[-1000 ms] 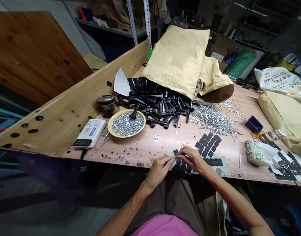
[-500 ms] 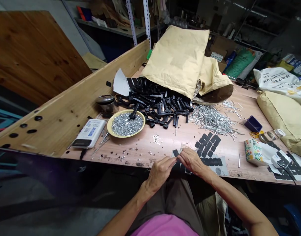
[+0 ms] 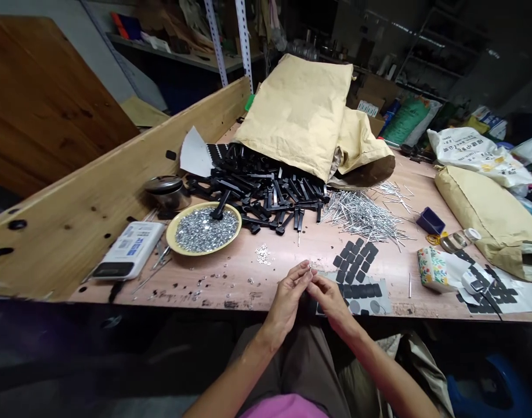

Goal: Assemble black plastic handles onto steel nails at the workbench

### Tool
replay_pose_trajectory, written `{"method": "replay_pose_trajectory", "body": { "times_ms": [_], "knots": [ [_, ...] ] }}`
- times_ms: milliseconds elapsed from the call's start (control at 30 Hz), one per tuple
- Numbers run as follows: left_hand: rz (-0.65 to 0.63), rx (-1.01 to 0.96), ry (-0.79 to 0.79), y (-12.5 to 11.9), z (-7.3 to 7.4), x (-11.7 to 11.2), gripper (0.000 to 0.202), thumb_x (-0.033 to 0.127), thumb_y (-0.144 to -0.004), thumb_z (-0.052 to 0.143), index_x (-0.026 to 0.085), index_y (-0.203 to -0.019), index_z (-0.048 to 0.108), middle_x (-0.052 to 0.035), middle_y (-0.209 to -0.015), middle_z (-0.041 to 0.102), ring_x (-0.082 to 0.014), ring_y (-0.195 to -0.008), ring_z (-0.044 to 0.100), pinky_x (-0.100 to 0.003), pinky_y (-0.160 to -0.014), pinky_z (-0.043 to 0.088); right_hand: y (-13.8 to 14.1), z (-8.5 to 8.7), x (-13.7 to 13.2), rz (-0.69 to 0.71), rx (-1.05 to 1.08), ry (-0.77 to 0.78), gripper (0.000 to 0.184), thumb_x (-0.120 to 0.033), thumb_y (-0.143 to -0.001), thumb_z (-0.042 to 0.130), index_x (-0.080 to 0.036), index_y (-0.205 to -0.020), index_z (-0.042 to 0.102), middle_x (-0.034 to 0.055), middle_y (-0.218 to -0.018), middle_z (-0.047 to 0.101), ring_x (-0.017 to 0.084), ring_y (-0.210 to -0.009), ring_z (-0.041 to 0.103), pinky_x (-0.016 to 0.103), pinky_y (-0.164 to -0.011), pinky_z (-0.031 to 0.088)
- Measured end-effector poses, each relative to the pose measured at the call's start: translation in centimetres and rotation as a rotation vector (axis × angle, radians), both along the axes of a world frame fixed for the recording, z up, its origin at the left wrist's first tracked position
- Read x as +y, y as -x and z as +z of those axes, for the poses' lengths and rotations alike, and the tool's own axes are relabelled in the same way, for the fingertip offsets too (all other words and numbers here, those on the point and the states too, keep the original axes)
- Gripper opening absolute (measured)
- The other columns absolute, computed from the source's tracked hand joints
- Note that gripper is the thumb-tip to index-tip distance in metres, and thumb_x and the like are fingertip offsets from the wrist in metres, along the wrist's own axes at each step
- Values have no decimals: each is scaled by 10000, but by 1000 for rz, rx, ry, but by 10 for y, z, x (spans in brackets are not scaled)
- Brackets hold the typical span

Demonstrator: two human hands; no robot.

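My left hand (image 3: 289, 293) and my right hand (image 3: 330, 297) meet at the table's front edge, fingertips pinched together. A tiny pale thing shows at the fingertips, too small to name. Beneath and beside my right hand lies a grey sheet (image 3: 382, 302) carrying black pads (image 3: 364, 291). More black rounded-square pads (image 3: 355, 259) lie in rows just behind it. Small silvery washers (image 3: 263, 254) are scattered to the left of my hands. Farther left, a yellow bowl (image 3: 172, 233) holds many small metal pieces, with a black plastic part (image 3: 221, 205) standing in them.
Black plastic parts (image 3: 266, 197) spill from a paper sack (image 3: 298, 116) at the back. Metal rods (image 3: 364, 215) are heaped right of them. A white device (image 3: 130, 249) and a lidded metal pot (image 3: 167, 191) stand left, near the wooden side board (image 3: 87, 197). A tissue pack (image 3: 431, 270) lies right.
My hands have turned at the wrists, and the fingertips now point up, with the left fingers more unfolded. The camera view has shifted slightly, moving the table's things leftward.
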State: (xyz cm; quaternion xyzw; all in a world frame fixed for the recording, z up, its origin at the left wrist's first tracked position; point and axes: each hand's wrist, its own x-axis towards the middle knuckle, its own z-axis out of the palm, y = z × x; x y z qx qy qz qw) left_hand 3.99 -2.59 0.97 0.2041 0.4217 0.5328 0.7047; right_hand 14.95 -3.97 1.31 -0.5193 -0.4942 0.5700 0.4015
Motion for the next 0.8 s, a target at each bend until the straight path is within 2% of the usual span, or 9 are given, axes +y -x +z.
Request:
{"method": "replay_pose_trajectory", "body": {
  "times_ms": [100, 167, 333, 400, 467, 533, 600, 667, 800],
  "knots": [
    [65, 94, -3, -11, 0, 1, 325, 421, -510, 778, 154, -683, 713, -117, -1143, 597, -261, -1086, 542, -351, -895, 439, -3, -5, -5, -112, 85, 155, 389, -574, -710, 618, -191, -778, 605, -20, -647, 573, 119, -559, 532, 253, -560, 435],
    [77, 151, -25, -17, -2, 2, 316, 427, -525, 764, 157, -679, 709, -109, -1100, 607, -256, -1083, 547, -347, -908, 436, -12, -5, -6, -163, -14, 95, 345, -530, -734, 609, -190, -795, 612, -14, -674, 575, 115, -555, 524, 252, -550, 431],
    [-59, 246, -102, -30, -9, 9, 334, 433, -584, 728, 168, -786, 723, -96, -1090, 619, -218, -997, 597, -314, -848, 486, -61, -4, 6, -244, -671, -407, 180, -287, -848, 504, -197, -759, 632, 33, -776, 591, 163, -746, 540, 281, -690, 436],
    [-113, 276, -91, -31, -13, 10, 444, 446, -597, 721, 181, -953, 705, -84, -1055, 631, -167, -815, 635, -293, -734, 523, -95, -9, 21, -327, -968, -493, 199, -239, -870, 466, -196, -781, 639, 60, -819, 588, 187, -801, 520, 288, -691, 429],
    [-112, 330, -73, -28, -20, 8, 565, 483, -615, 699, 188, -1094, 650, -48, -925, 638, -109, -606, 595, -263, -591, 521, -131, -18, 40, -371, -1229, -491, 224, -222, -885, 447, -195, -775, 641, 74, -809, 573, 199, -786, 496, 281, -639, 416],
    [-85, 404, -55, -24, -26, 5, 636, 522, -621, 677, 171, -1148, 617, 1, -751, 595, -83, -497, 522, -231, -485, 476, -163, -29, 57, -341, -1433, -494, 255, -212, -902, 427, -196, -749, 631, 75, -773, 557, 201, -754, 475, 272, -589, 395],
    [-47, 458, -39, -20, -31, 4, 667, 547, -617, 663, 156, -1154, 607, 29, -681, 540, -70, -450, 465, -213, -421, 425, -183, -41, 67, -267, -1567, -555, 283, -193, -918, 395, -188, -740, 615, 78, -756, 545, 201, -741, 461, 268, -558, 375],
    [-1, 489, -29, -16, -33, 6, 665, 548, -611, 659, 159, -1147, 604, 28, -716, 525, -51, -429, 425, -199, -384, 383, -189, -53, 67, -175, -1610, -630, 300, -150, -925, 361, -177, -744, 599, 74, -739, 534, 190, -726, 454, 258, -538, 362],
    [67, 546, -35, -13, -30, 17, 630, 503, -626, 657, 173, -1159, 590, 23, -781, 499, -24, -427, 379, -172, -363, 317, -178, -68, 50, 96, -1531, -749, 291, -90, -926, 335, -180, -802, 582, 26, -694, 510, 139, -659, 449, 222, -531, 373]
  ]
}}
